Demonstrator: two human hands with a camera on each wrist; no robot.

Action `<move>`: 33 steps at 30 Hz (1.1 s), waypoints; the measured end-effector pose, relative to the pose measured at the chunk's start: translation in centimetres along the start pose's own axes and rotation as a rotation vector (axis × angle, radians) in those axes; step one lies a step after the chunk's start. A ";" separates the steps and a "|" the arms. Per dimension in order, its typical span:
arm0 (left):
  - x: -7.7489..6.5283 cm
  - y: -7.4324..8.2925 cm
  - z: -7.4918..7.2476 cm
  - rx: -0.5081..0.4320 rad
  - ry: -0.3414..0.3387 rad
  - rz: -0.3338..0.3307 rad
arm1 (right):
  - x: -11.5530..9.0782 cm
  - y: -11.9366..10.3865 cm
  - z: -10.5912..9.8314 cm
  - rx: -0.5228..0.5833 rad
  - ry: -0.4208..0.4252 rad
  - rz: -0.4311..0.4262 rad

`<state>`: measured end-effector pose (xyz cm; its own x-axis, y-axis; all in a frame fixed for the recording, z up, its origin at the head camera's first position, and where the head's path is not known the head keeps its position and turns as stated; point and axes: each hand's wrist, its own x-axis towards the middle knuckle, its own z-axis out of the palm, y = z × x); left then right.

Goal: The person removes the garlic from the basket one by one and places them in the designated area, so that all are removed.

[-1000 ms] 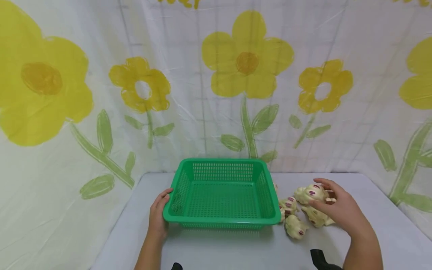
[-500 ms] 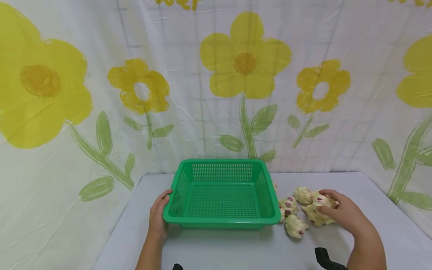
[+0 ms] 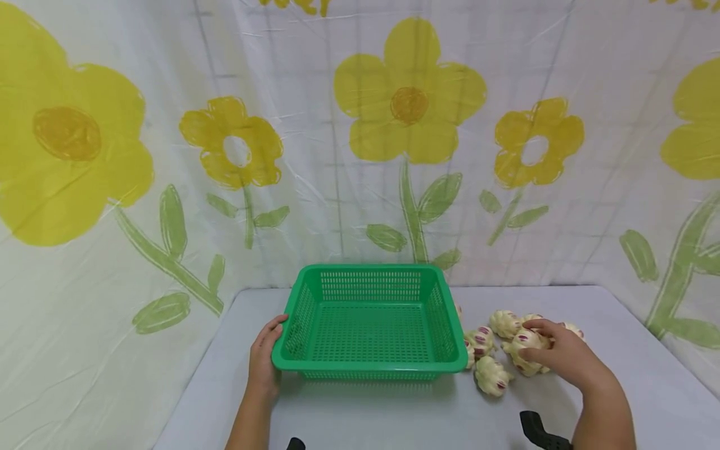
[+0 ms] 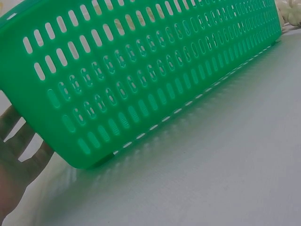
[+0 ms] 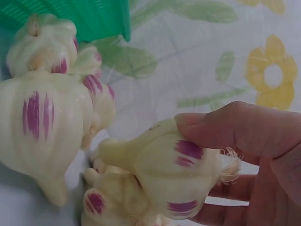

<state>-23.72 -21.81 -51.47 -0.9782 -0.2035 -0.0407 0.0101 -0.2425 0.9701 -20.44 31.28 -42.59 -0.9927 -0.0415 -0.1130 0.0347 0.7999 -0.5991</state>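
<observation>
My right hand (image 3: 568,353) holds a whitish garlic bulb (image 5: 169,165) with purple streaks, thumb on top and fingers below in the right wrist view. That bulb overlaps another garlic bulb (image 5: 113,195) beneath it. Several more bulbs lie left of it, among them a large bulb (image 5: 44,122) and a front bulb (image 3: 492,376). A green plastic basket (image 3: 368,367) stands mid-table, its inside bare. At its left end is my left hand (image 3: 264,359), with fingertips at the rim; in the left wrist view its straight, spread fingers (image 4: 21,139) lie against the end wall.
The white tabletop (image 3: 371,419) extends in front of the basket. Behind it hangs a white curtain (image 3: 315,206) printed with yellow flowers. Part of another bulb shows at the basket's right side. A black camera mount (image 3: 537,430) is at the right wrist.
My right hand has come down and slightly toward me over the garlic pile, uncovering bulbs behind it. The left hand and the basket stay in place.
</observation>
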 end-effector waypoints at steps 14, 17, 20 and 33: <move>0.0 -0.2 0.1 0.022 0.016 -0.008 | 0.8 -1.8 2.4 -0.004 0.001 -0.064; 0.0 -0.2 0.1 0.024 0.012 -0.014 | 0.9 -1.9 2.9 -0.022 0.007 -0.068; 0.0 -0.1 0.1 0.021 0.008 -0.017 | 1.1 -2.1 3.1 -0.023 0.009 -0.071; 0.0 -0.1 0.1 0.003 0.021 0.005 | 2.0 -2.1 3.8 -0.013 0.017 -0.053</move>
<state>-23.78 -21.72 -51.57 -0.9735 -0.2248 -0.0412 0.0140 -0.2382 0.9711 -22.08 27.22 -44.58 -0.9949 -0.0738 -0.0683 -0.0189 0.8046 -0.5935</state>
